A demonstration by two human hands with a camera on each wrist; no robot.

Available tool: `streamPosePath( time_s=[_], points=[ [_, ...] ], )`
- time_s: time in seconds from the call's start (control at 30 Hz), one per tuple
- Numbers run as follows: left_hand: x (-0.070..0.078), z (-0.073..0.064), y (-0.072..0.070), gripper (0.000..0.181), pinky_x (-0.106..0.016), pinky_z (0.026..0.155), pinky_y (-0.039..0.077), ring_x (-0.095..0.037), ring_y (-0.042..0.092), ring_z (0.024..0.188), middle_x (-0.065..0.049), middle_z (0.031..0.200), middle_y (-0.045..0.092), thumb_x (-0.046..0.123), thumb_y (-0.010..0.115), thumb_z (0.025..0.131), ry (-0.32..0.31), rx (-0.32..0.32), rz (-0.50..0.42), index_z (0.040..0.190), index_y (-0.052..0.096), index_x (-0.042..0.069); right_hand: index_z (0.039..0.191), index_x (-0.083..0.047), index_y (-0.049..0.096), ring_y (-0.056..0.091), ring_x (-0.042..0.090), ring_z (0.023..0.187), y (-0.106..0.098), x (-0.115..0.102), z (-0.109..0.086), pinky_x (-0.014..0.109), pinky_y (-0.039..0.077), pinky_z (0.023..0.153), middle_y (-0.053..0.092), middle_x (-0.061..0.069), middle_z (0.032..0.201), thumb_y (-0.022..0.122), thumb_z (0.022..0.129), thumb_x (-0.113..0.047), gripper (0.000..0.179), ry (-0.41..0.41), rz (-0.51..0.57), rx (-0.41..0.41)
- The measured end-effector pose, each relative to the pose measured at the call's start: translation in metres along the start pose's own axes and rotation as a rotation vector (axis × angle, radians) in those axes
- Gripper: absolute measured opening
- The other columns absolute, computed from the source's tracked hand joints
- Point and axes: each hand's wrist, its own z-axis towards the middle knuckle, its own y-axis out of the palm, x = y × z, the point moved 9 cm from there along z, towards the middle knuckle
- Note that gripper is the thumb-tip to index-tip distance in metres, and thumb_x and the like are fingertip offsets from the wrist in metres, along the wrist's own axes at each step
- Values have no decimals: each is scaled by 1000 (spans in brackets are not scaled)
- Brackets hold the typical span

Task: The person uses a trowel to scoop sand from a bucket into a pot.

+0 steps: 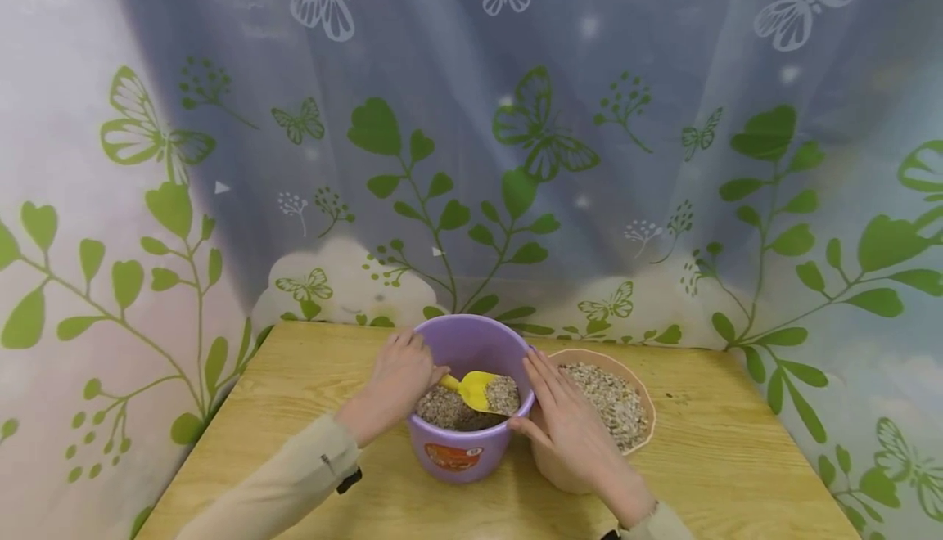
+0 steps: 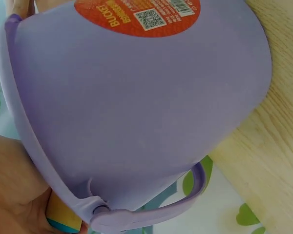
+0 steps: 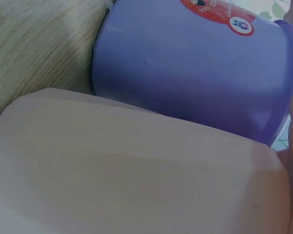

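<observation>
The left hand [image 1: 394, 380] is closed round the handle of a yellow scoop [image 1: 474, 390], its fingers bent, at the left side of the rim of a purple bucket [image 1: 471, 335]. The right hand [image 1: 567, 425] is spread, fingers nearly straight and thumb held out from them; its fingertips touch the bucket's right rim. The two hands are well apart, one on each side.

The scoop is inside the bucket's mouth. Its long axis runs across from left to right, dipping slightly toward the person, with the handle at the left and the blade pointing right. Grit [image 1: 503, 395] lies on the blade, toward the tip; whether the tip touches the bucket wall, I cannot tell.

The bucket stands upright on the table [image 1: 295, 384], its orange label [image 1: 453, 456] facing the person. Grit [image 1: 445, 411] lies in it, below the rim. Its bail [image 2: 161, 212] hangs outside. Just beside it, to the right, stands a pale bowl [image 1: 650, 409] with paler grit [image 1: 607, 401], partly hidden by the right hand.
</observation>
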Motion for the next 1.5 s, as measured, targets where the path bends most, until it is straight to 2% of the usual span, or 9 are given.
streamPosePath(
  time_s=[0.17,0.27,0.4,0.63,0.9,1.17,1.37,1.5],
  points=[
    [-3,-5,-6,43,-40,82,45,-30,58,91,-14,85,67,38,70,95,-36,29,14,72,62,2,153,5,35,31,34,149,1,0,0,54,35,113,32,20,161,40,100,-64,87,2,-7,-5],
    [-7,-7,-8,43,-39,83,46,-30,59,96,-15,93,70,41,69,95,-74,20,31,77,65,2,153,5,35,31,34,149,1,0,0,54,35,113,32,20,161,40,100,-65,88,3,-8,-3],
    [-12,-9,-11,44,-38,83,47,-29,59,95,-15,93,69,43,69,94,-104,17,39,78,66,2,153,5,35,31,35,148,1,0,0,53,35,113,33,21,161,41,100,-63,86,6,-9,0],
    [-23,-13,-18,45,-39,83,47,-28,57,94,-14,97,69,42,69,94,-146,-2,6,88,71,-2,153,4,35,30,35,149,0,-2,0,54,35,113,32,20,161,39,100,-64,87,1,-4,7],
    [-31,-17,-22,44,-37,78,44,-25,52,85,-10,87,66,41,68,95,-154,8,-5,86,70,-1,152,5,36,32,36,148,-2,-3,2,53,35,113,33,21,160,34,100,-66,88,-10,-5,17],
    [-37,-21,-25,44,-38,77,44,-26,53,83,-12,86,68,40,69,95,-152,36,-15,87,71,-3,150,8,38,35,38,146,-4,-4,4,56,37,111,35,23,158,25,99,-69,93,-38,-42,-3],
    [-41,-24,-27,42,-37,74,43,-26,53,81,-12,83,68,38,70,95,-158,55,-28,81,68,-1,153,2,38,36,38,145,-11,7,-2,58,35,111,36,19,159,33,99,-67,88,14,-57,-40],
    [-44,-26,-28,42,-38,74,44,-26,53,81,-13,83,68,38,70,95,-165,57,-44,79,67,-1,152,1,40,39,38,143,-24,23,-16,59,36,110,38,17,159,42,98,-63,84,47,-81,-8]
  ],
)
